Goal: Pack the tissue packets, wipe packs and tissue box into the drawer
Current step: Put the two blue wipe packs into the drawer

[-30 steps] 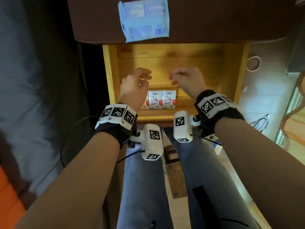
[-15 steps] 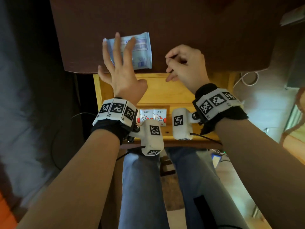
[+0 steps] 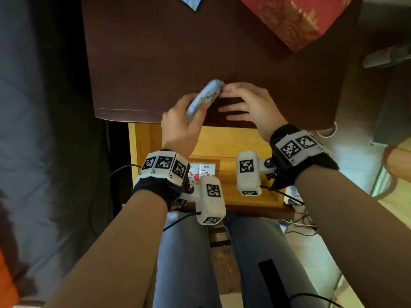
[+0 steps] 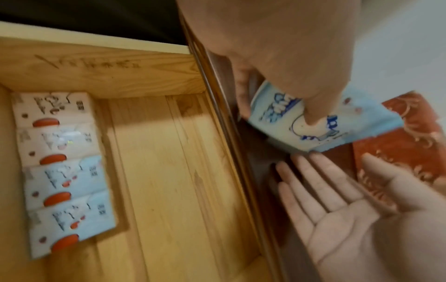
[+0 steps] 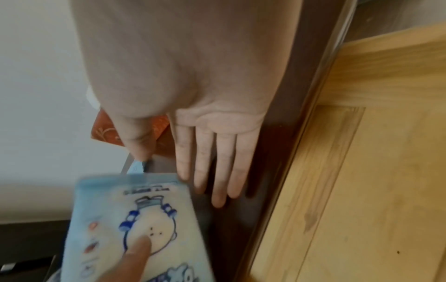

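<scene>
My left hand [image 3: 178, 130] grips a light-blue wipe pack [image 3: 204, 98], tilted on edge just above the dark brown table top [image 3: 155, 52] near its front edge. The thumb presses the printed face [image 4: 301, 122]. My right hand [image 3: 246, 103] is flat beside the pack, fingers straight, fingertips at its edge [image 5: 212, 152]. Below the table the wooden drawer [image 3: 222, 141] stands pulled out. Several tissue packets [image 4: 60, 162] lie in a row along its front left side. The red tissue box [image 3: 289, 18] sits at the table's far right.
A second blue pack [image 3: 190, 1] pokes in at the table's far edge. My knees in jeans [image 3: 189, 252] are under the drawer front. Cables [image 3: 298, 223] lie on the floor at the right. Grey fabric [image 3: 44, 130] fills the left side.
My left hand, which lay flat on the pack on the table, now grips it, lifted on edge and nearer the front edge. My right hand's fingers have straightened beside it.
</scene>
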Action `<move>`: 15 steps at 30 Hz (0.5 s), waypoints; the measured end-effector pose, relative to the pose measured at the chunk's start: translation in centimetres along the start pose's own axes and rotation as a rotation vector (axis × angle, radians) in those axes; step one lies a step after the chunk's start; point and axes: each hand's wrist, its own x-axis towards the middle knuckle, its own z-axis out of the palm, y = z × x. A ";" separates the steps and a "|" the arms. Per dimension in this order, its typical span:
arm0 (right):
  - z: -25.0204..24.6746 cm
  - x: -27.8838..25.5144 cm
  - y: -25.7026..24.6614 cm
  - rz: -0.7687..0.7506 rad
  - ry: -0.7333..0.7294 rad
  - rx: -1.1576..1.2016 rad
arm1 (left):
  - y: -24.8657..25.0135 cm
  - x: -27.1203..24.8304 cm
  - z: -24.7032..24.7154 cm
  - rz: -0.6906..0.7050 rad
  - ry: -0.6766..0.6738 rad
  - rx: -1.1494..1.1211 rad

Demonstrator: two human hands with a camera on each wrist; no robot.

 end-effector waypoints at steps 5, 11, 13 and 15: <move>0.4 0.1 -0.2 -0.052 0.016 -0.013 | 1.0 0.7 -0.5 -0.267 -0.166 -0.397; 1.6 0.2 -0.3 -0.114 0.161 -0.031 | 0.7 1.7 -1.7 -0.215 -0.282 -0.348; 1.9 0.2 -0.5 -0.111 0.184 0.000 | 0.2 2.0 -2.3 -0.247 -0.208 -0.382; 2.2 0.3 -0.6 -0.092 0.149 -0.062 | 0.0 2.1 -3.0 -0.297 -0.127 -0.504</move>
